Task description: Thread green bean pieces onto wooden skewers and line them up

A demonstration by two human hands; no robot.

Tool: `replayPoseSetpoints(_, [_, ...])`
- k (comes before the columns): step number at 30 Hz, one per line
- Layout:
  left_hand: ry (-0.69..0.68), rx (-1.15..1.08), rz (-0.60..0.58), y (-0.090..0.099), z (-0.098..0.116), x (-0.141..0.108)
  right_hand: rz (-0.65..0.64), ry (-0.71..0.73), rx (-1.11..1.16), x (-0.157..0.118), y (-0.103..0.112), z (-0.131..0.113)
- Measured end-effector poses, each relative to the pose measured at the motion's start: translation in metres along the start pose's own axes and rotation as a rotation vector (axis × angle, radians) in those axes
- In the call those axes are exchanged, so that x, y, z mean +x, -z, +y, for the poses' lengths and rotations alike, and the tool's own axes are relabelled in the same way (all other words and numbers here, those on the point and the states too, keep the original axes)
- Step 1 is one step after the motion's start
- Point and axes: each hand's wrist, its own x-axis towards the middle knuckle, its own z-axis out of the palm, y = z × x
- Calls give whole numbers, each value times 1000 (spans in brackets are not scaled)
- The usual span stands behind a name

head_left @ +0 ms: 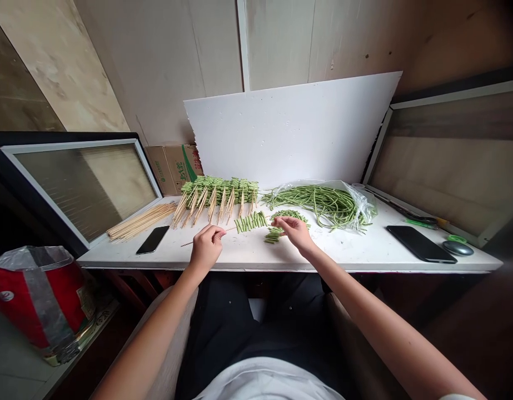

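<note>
We pinched a bamboo skewer in our left hand, its long axis lying crosswise above the white table, green beans threaded midway, our right hand pinching near its tip.

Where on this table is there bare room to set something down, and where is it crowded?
Bare table lies in front of the bean bag, beside the big phone. Crowded around the skewered beans, left hand and right hand.
</note>
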Motion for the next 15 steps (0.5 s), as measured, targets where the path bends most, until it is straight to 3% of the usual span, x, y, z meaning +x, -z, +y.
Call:
replayPoseSetpoints(5, [13, -1, -19, -4, -5, -2, -76, 349, -703, 9, 20, 21])
replayPoseSetpoints(7, [12, -5, -27, -5, -6, -3, -106, 424, -901, 7, 22, 24])
replayPoseSetpoints(15, [9, -7, -53, -3, -3, -3, -163, 496, -1188, -4, 17, 20])
